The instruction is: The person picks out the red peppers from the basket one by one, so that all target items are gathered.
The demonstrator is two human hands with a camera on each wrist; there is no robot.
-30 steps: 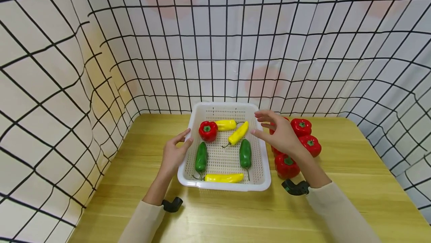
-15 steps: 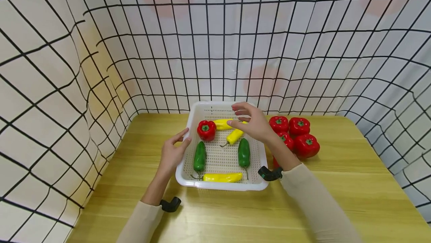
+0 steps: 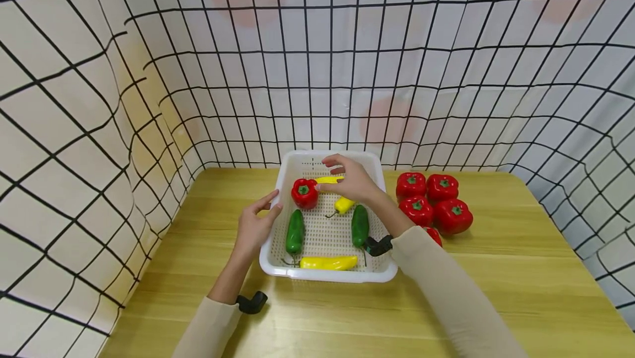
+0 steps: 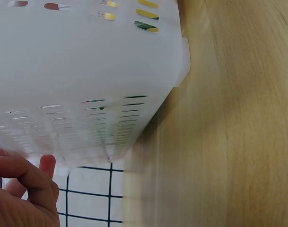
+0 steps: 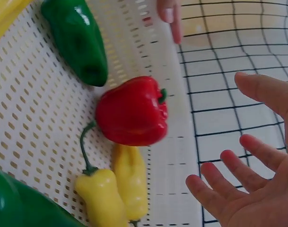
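A white perforated basket holds a red bell pepper, two green chili peppers and three yellow peppers. My right hand hovers over the far part of the basket, its fingers spread and nothing between them. Its thumb lies close to the red bell pepper in the head view, while the right wrist view shows the hand apart from that pepper. At the basket's left rim rests my left hand, thumb and fingertips against the edge. In the left wrist view its fingers bend loosely beside the outer wall.
Several red bell peppers stand grouped on the wooden table to the right of the basket. A black wire grid with white sheeting behind it encloses the back and sides, close behind the basket.
My right hand has moved left from near the basket's right rim to beside the red bell pepper inside, uncovering the pepper group. The left hand has stayed at the rim.
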